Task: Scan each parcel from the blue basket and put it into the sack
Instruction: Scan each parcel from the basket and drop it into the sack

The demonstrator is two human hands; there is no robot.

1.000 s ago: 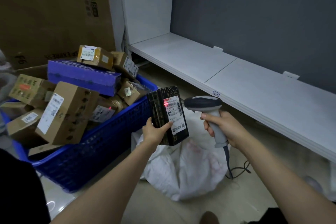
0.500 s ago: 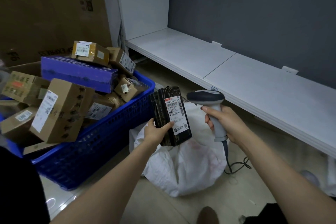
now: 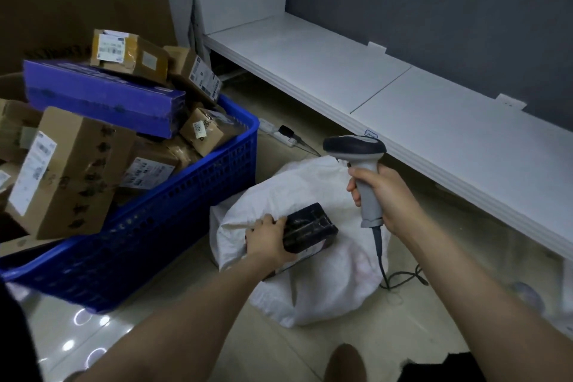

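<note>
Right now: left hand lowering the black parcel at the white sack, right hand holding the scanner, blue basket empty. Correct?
Not quite. The head view shows the blue basket piled with parcels, not empty. The rest stands: left hand holds the black parcel at the white sack, and right hand holds the scanner.

At the left of the frame you have the basket [image 3: 198, 195] heaped with boxes [image 3: 71, 170]; the sack [image 3: 310, 282] lies on the floor just right of it, at centre. Your left hand [image 3: 268, 240] holds a parcel [image 3: 310, 226] over the sack, your right hand [image 3: 387, 195] holds the scanner [image 3: 362, 170] above right, and the shelf [image 3: 434, 108] runs behind.
</note>
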